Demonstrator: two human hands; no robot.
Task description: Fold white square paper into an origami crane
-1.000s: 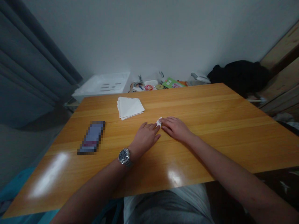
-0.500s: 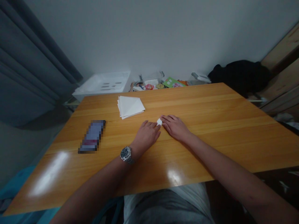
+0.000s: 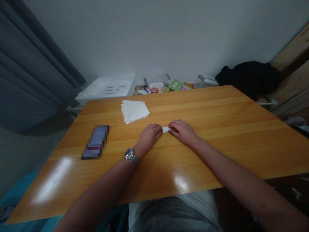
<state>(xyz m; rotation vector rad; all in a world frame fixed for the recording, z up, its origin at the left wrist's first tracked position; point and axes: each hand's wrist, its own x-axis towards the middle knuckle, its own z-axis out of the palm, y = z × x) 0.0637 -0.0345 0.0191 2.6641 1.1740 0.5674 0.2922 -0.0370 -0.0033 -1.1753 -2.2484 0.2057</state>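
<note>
so the small, narrow strip of white paper (image 3: 165,129) is right in the gap between both hands. left hand (image 3: 150,135) has its fingers pinching one end, right hand (image 3: 184,132) has its fingers pinching the other, with a bit of dark space under the curled right ones. can't tell if the strip is flat on the wood or lifted a hair.

progress-wise i'd call it mid-work: the strip is down to a compact, probably folded shape, but neither hand has let go and it isn't set aside. how many folds are in there, or how much is left, i can't tell at this size. the loose stack of flat white paper sheets (image 3: 135,111) lies apart, beyond the left fingers, nobody touching it.

materials: strip looks matte and thin with softish edges. stack sheets are smooth, fanned unevenly, with a perforated far edge. the glossy yellow-brown wooden worktop (image 3: 217,112) under the fingers has long straight grain and throws glare on the near side. left of the left fingers there's a dark-edged rectangular slab (image 3: 96,141), pixelated out. shiny silver metal link watch (image 3: 130,155) behind the left fingers, on the wrist.
</note>
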